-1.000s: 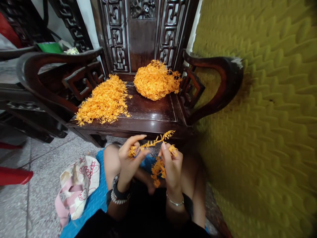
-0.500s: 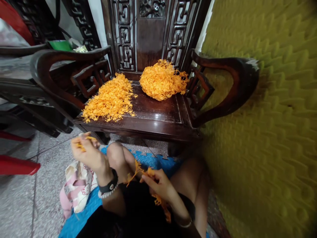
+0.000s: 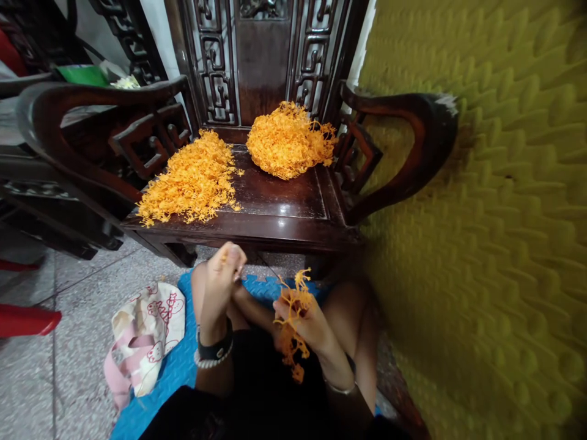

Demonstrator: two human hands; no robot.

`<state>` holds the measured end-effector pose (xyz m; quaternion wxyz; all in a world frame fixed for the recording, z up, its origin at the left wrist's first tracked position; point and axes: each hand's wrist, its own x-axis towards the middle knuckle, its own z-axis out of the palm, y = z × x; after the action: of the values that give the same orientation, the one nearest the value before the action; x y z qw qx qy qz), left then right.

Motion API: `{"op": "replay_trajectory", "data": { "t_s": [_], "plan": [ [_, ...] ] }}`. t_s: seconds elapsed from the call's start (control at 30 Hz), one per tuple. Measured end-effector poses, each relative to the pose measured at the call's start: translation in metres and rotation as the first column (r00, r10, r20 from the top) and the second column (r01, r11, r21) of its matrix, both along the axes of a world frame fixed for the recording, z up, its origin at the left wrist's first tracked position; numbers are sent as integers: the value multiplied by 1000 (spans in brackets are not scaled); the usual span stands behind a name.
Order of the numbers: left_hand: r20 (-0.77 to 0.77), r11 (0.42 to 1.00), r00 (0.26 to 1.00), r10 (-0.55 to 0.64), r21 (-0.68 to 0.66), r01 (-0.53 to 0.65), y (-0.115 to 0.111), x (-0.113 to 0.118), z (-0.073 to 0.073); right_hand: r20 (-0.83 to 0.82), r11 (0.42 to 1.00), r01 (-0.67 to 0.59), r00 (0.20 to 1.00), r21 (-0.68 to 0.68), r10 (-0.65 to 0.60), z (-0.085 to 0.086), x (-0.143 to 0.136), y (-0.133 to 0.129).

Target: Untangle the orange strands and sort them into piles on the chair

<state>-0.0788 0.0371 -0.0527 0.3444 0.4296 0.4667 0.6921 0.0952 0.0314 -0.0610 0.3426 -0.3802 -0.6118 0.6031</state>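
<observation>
My right hand (image 3: 309,321) is closed around several thin orange branching pieces (image 3: 293,348), which look like plastic sprigs. Some tips stick up above the fingers and others dangle below. To its left, my left hand (image 3: 223,269) is raised in a closed grip, with a bit of orange showing between the fingers; most of what it holds is hidden. Beyond both hands, a loose heap of small orange pieces (image 3: 190,180) lies on the left of the dark wooden chair seat (image 3: 284,205). A rounder tangled orange pile (image 3: 288,143) sits at the back right of the seat.
A curved armrest (image 3: 426,140) stands close to the padded yellow-green wall (image 3: 513,244). A white and pink cloth bag (image 3: 151,324) lies at the left edge of the blue foam mat (image 3: 177,360). Red plastic legs (image 3: 30,321) and a green container (image 3: 82,74) are at far left.
My left hand has moved right, nearer my right hand, and shows less orange. The pieces in my right hand now point upward. The whole view has shifted slightly.
</observation>
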Motion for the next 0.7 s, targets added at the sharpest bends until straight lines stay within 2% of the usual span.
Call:
{"op": "replay_trajectory", "data": {
  "t_s": [0.13, 0.23, 0.3, 0.33, 0.37, 0.43, 0.47, 0.53, 0.6, 0.7],
  "plan": [
    [-173, 959, 944, -280, -13, 282, 1, 17, 1, 3, 992, -115, 993, 53, 115, 13, -4, -3],
    [-299, 894, 855, -424, 11, 447, -1, 20, 10, -27, 984, -137, 990, 110, 141, 14, -5, -3],
    [-331, 874, 827, -454, 16, 486, -4, 20, 13, -33, 984, -139, 989, 111, 144, 11, -5, -3],
    [-325, 897, 852, -411, 23, 441, -5, 20, 13, -32, 983, -157, 987, 90, 160, 9, -5, -4],
    [-299, 937, 898, -324, 34, 349, -5, 19, 12, -32, 981, -182, 982, 60, 184, 6, -5, -4],
    [-211, 995, 974, -79, 50, 91, -5, 18, 6, -28, 975, -222, 975, -14, 221, 3, -4, -6],
    [-164, 999, 986, 29, 50, -21, -3, 16, 3, -20, 973, -226, 974, -43, 225, 1, -4, -7],
    [-44, 980, 980, 192, 69, -189, 1, 10, -1, 8, 974, -218, 976, -55, 219, -2, -4, -10],
    [123, 935, 939, 320, 119, -334, 3, -3, 0, 35, 963, -265, 963, -50, 267, -8, -3, -12],
    [284, 807, 823, 492, 207, -553, -4, -29, 7, 49, 939, -334, 940, -82, 338, -21, 1, -14]
  ]
}}
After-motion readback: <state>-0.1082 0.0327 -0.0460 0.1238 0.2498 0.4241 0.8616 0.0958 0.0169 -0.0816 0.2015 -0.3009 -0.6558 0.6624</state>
